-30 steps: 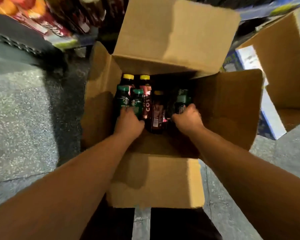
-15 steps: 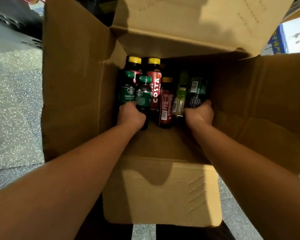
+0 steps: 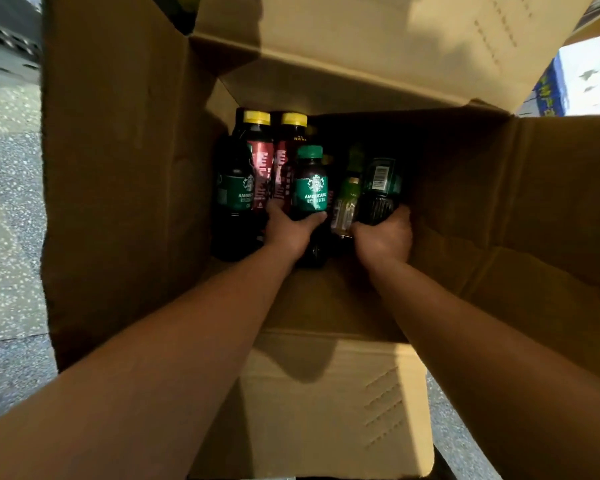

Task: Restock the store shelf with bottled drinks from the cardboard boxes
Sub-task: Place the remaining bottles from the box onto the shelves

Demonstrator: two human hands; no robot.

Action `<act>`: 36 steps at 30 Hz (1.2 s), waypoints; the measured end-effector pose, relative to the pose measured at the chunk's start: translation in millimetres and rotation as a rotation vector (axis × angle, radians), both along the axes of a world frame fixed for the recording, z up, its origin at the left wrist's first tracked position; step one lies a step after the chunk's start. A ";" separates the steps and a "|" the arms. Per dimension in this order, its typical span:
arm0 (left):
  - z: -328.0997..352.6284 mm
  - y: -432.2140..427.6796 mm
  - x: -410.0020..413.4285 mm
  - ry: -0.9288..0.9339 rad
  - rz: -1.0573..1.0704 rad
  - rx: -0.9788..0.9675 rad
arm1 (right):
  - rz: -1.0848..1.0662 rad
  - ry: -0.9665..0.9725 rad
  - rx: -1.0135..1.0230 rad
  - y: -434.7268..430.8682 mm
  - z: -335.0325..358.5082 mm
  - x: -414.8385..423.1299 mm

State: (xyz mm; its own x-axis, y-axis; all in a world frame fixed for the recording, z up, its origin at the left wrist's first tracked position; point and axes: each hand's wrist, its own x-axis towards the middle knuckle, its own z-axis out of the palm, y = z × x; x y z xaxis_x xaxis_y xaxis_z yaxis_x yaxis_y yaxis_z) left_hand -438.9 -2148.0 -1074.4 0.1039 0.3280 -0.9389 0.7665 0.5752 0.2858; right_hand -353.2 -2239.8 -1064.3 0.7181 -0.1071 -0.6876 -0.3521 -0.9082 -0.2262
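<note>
Both hands are down inside the open cardboard box [image 3: 125,188], so the restocking looks to be at its pick-up stage — nothing visible here has reached a shelf, and no shelf shows clearly in this view. The left hand [image 3: 290,230], at the centre of the frame, is wrapped around the lower body of a green-capped coffee bottle [image 3: 311,183], which sits raised a little above its neighbours. The right hand [image 3: 383,233], just to the right of centre, is closed around the base of a dark green bottle [image 3: 378,188] whose barcode faces up.

Left to move, by my reckoning: a second green-labelled coffee bottle [image 3: 234,195] at the box's left wall, two yellow-capped bottles [image 3: 257,133] with red labels behind it, and a pale green bottle [image 3: 347,202] between the two hands. The box floor nearer the bottom of the frame is bare, which suggests it is already partly emptied.

The bottles are smooth, round-bodied and glossy, with ribbed screw caps; the dark green one has grooved sides near its base. The cardboard is matte brown, creased at the flaps, with perforated dashes on the near flap [image 3: 378,410] at lower centre. Speckled grey floor [image 3: 11,202] runs along the left edge.
</note>
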 end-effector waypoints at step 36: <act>197.8 29.1 12.5 -0.345 0.186 -0.058 | -0.413 0.335 0.607 15.9 203.6 -5.4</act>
State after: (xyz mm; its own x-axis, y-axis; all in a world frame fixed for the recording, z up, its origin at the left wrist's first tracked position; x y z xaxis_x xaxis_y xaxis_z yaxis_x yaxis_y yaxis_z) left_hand -426.4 -2118.9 -876.6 0.3604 0.3180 -0.8769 0.5127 0.7178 0.4710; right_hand -358.6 -2223.9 -860.8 0.4473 0.1426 -0.8829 -0.7689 -0.4429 -0.4611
